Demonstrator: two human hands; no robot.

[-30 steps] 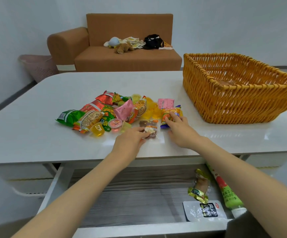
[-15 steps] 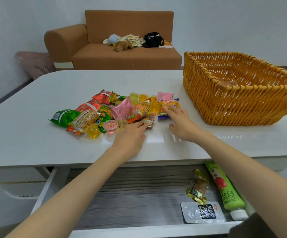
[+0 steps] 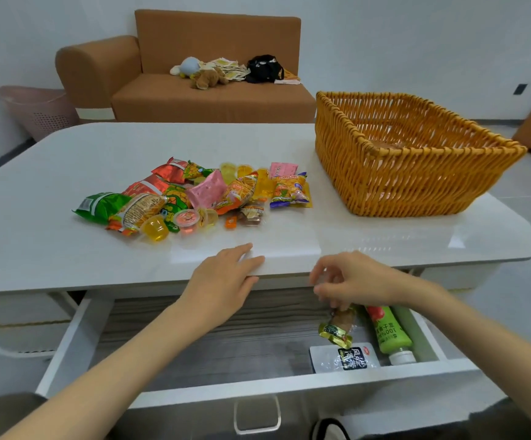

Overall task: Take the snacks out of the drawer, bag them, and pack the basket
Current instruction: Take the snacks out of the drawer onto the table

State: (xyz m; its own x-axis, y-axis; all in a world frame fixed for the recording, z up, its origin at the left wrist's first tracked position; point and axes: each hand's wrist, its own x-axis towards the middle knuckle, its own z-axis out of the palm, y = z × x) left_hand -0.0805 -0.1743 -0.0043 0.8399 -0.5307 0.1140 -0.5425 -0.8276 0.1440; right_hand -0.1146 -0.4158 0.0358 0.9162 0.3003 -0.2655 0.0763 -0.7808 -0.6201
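My right hand curls its fingers over the packet at the drawer's right end, and since I cannot tell whether they grip it, it may slip, while my left hand lies flat on the tabletop's near edge.

A home living room. A brown fabric sofa stands against a white wall, with a soft toy and a black bag on its seat. A pink plastic laundry basket sits beside it, behind a white surface.
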